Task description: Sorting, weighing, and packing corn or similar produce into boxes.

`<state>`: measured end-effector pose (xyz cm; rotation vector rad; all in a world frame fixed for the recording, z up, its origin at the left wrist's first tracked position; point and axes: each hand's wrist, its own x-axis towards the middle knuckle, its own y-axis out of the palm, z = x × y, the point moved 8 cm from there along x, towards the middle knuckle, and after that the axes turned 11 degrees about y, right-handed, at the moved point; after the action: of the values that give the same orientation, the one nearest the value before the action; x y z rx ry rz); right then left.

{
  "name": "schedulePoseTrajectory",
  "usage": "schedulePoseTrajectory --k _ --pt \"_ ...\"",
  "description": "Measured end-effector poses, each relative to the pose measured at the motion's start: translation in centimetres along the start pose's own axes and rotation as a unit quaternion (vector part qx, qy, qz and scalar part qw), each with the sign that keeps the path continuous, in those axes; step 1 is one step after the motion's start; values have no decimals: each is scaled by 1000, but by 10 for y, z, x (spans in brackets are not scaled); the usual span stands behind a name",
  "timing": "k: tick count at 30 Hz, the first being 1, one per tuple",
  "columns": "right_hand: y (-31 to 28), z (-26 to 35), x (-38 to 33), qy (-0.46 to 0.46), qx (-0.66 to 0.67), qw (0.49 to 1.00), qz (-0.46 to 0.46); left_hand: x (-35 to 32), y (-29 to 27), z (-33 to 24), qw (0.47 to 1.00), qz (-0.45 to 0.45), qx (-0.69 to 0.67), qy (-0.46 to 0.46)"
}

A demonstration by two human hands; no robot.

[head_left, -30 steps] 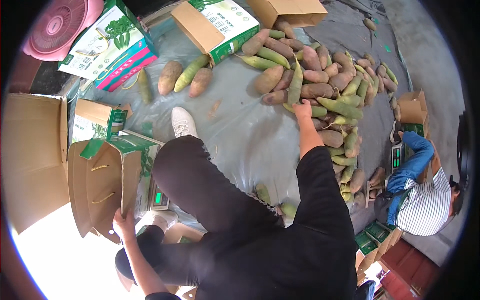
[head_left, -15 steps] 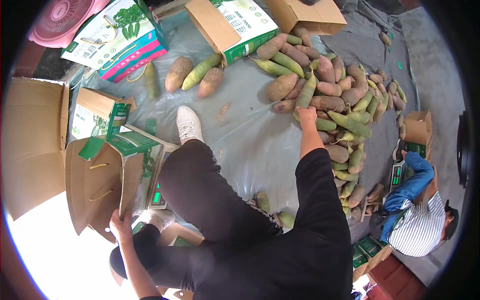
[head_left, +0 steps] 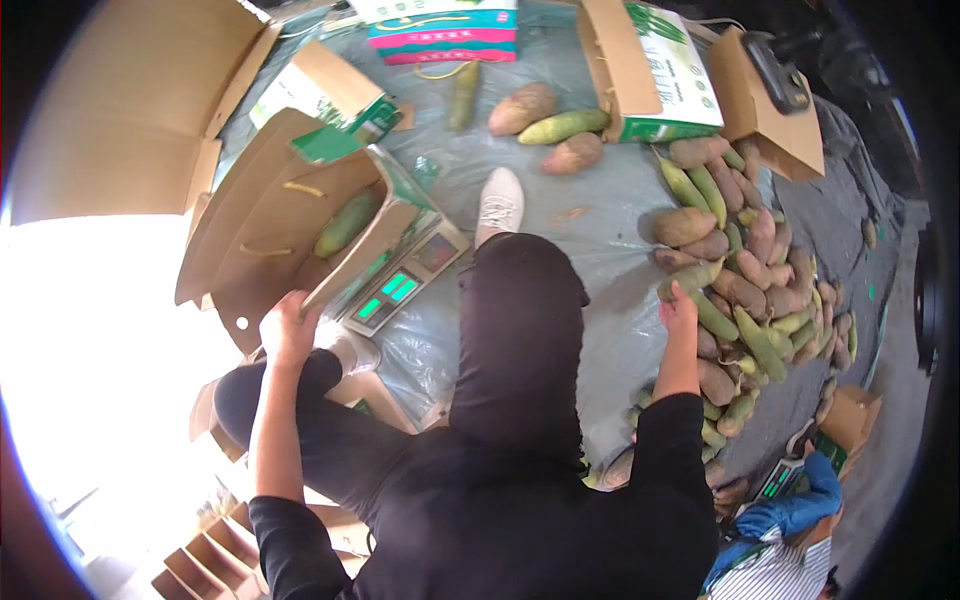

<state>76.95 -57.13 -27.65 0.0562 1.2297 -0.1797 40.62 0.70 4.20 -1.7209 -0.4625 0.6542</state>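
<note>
My left hand (head_left: 287,325) is closed on the near edge of an open cardboard carton (head_left: 232,235). This carton rests on a scale (head_left: 388,296) with a lit green display, and one green radish (head_left: 348,222) shows inside it. At the left side of a heap, my right hand (head_left: 681,312) grips another green radish (head_left: 692,279), which lies slantwise in the fingers. The heap mixes green radishes (head_left: 762,345) with reddish-brown, soil-covered roots (head_left: 683,227).
Beyond my shoe (head_left: 499,203) lie a few loose roots (head_left: 523,108). Printed cartons (head_left: 660,75) and a pink-and-blue box (head_left: 445,40) stand at the far side. A co-worker in a striped shirt (head_left: 770,568) is at the lower right beside another scale (head_left: 778,480).
The view has turned, and the carton's inside now shows. My right hand has drawn its radish toward me and left relative to the heap, tilting it flatter. My left hand stays on the carton.
</note>
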Motion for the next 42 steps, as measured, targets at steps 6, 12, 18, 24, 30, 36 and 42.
schedulePoseTrajectory --k 6,12,18,24,30,36,42 --pt "10 -32 -31 10 54 992 112 -4 -1 -5 998 -39 -7 50" --pt "107 13 -179 -176 -145 944 238 -8 -1 -3 998 -32 6 56" --pt "224 56 -362 -333 -221 827 395 -10 -3 -7 997 -32 -5 65" --pt "329 31 -506 -384 -302 704 516 -16 -3 -2 994 -60 -4 86" --pt "419 -32 -532 -549 -462 564 409 -16 -5 -11 995 -48 2 88" --pt "466 -135 -548 -610 -683 356 189 -19 3 -1 996 -46 20 78" --pt "470 -195 -546 -687 -551 376 288 -11 8 4 994 -86 -37 57"
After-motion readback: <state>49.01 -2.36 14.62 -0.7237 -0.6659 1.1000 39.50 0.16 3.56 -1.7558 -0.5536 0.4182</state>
